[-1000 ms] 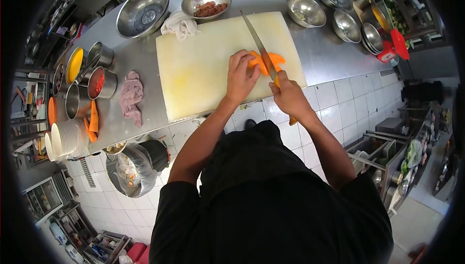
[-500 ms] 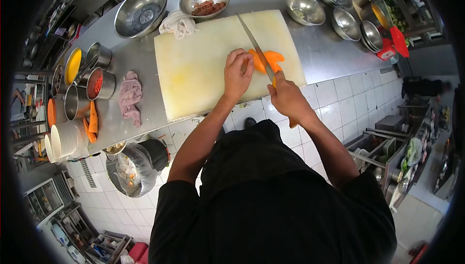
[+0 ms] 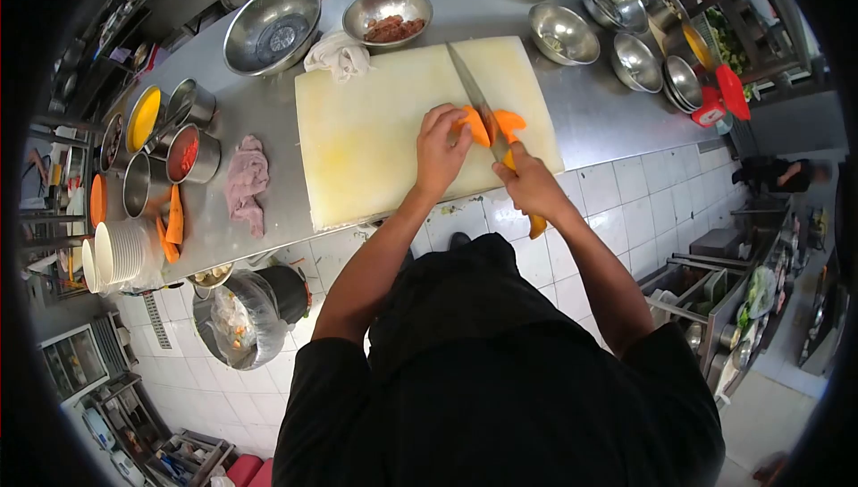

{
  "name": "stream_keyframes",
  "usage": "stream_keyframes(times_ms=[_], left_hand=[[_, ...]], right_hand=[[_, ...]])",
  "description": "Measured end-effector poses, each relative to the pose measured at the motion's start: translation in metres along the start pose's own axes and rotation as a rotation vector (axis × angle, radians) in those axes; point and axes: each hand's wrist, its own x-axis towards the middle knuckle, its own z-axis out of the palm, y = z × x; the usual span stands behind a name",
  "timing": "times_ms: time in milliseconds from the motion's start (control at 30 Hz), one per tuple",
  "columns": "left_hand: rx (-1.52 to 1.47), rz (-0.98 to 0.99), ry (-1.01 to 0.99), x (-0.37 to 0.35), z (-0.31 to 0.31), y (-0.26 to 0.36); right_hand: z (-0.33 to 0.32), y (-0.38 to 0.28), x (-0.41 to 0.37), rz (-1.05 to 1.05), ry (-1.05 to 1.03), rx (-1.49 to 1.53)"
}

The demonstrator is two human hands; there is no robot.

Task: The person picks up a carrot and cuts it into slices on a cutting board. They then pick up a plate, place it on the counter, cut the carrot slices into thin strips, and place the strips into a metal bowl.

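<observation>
A large yellowish-white cutting board [image 3: 357, 165] lies on the steel counter, and both of my hands work near its right side. My right hand [image 3: 534, 188] is wrapped around the yellow-orange handle of a long knife [image 3: 471, 82], whose blade points away from me across the board. Closed around an orange carrot piece [image 3: 478, 128], the fingers of my left hand [image 3: 438, 155] press it beside the blade's left side. More cut carrot [image 3: 510, 121] lies right of the blade. Part of the held piece is hidden by my fingers.
Behind the board are a bowl of reddish-brown food [image 3: 393, 29], a large steel bowl [image 3: 275, 31] and a white cloth [image 3: 338, 56]. Left are a pinkish cloth [image 3: 246, 185], steel pots [image 3: 192, 156], whole carrots [image 3: 174, 219] and stacked white containers [image 3: 121, 253]. Steel bowls [image 3: 637, 62] stand right.
The view has shifted slightly. The blade now stands between the held carrot piece and the carrot on its right, with more of the held piece showing beside my left fingers.
</observation>
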Motion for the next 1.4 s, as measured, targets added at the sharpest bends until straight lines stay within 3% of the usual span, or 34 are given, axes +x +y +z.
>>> stream_keyframes(times_ms=[233, 533, 733, 833, 1033, 1400], left_hand=[[-0.036, -0.044, -0.02, -0.003, 0.001, -0.002], [-0.073, -0.068, -0.015, -0.003, 0.002, -0.003], [-0.051, -0.075, -0.014, -0.002, 0.001, -0.003], [-0.072, -0.093, -0.015, -0.003, 0.001, -0.002], [-0.064, -0.056, -0.011, -0.002, 0.0, -0.004], [-0.116, -0.098, 0.01, -0.001, 0.002, -0.003]], right_hand=[[-0.005, -0.008, -0.012, -0.146, 0.113, -0.169], [-0.008, -0.017, -0.007, -0.065, 0.03, -0.206], [0.025, 0.015, 0.03, -0.242, 0.113, -0.308], [0.002, -0.013, 0.014, 0.07, -0.116, -0.071], [-0.001, 0.005, 0.022, 0.046, -0.15, 0.09], [-0.012, -0.021, -0.008, -0.032, -0.011, -0.088]])
